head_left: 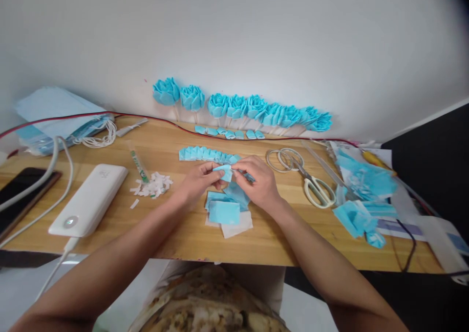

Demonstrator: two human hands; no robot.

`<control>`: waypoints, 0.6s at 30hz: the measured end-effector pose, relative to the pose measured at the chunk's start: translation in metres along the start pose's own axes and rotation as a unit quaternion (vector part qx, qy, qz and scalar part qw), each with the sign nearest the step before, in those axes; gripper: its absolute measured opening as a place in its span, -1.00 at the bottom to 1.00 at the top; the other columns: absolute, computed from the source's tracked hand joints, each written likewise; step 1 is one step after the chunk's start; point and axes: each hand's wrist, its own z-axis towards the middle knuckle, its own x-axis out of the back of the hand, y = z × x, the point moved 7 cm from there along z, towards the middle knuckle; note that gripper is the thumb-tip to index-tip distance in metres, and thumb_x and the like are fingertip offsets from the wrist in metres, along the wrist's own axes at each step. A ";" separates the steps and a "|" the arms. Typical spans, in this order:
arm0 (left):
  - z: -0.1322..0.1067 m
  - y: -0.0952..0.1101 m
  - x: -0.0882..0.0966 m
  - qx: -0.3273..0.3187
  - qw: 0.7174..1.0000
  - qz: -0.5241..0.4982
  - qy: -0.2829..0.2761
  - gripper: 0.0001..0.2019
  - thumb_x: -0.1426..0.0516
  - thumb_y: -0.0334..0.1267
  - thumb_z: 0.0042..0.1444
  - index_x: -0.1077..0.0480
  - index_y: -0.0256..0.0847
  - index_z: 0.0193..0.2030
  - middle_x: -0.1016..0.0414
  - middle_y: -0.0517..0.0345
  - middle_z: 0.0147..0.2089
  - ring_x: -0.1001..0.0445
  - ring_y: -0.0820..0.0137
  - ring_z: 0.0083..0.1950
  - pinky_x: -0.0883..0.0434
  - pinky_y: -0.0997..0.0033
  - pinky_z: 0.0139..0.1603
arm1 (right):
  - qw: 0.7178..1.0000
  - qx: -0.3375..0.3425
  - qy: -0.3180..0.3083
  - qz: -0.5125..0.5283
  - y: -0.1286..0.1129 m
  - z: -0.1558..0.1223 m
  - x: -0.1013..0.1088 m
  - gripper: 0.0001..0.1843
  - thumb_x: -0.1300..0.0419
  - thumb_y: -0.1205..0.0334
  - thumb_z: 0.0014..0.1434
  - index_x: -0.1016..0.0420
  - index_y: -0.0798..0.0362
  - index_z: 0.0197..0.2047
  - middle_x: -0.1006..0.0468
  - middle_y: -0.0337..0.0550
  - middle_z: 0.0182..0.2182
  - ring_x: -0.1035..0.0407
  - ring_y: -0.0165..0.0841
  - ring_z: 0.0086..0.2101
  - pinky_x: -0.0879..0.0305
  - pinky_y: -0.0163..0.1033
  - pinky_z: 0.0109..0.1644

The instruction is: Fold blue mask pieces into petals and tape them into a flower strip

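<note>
Working over the wooden table [274, 246] across mid-frame; pinching, in both right hand [258, 181] and left hand [199, 179], beyond the blue sheets [224, 212], a small blue piece [226, 174] at frame centre; apparently folding, next calling for steady creasing.

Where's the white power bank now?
In the head view, the white power bank lies on the left side of the table, left of the left hand, between the dark phone and the white paper scraps.

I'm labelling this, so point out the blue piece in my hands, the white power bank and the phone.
Blue piece [227, 175]: head view, its exposed face.
White power bank [90, 199]: head view, its top face.
Phone [26, 206]: head view, its dark screen.
</note>
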 end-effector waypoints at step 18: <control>-0.004 0.009 -0.008 -0.019 0.994 0.103 -0.030 -0.71 -0.28 -0.07 -0.05 -0.36 -0.25 -0.40 -0.41 0.27 -0.51 -0.38 0.51 -0.46 -0.41 0.43 -0.29 | 0.968 -0.233 -0.025 0.094 0.027 -0.008 -0.010 -0.93 -0.25 0.23 0.12 -0.53 0.03 -0.32 -0.46 -0.31 -0.53 -0.30 -0.45 -0.51 -0.21 -0.33 -0.42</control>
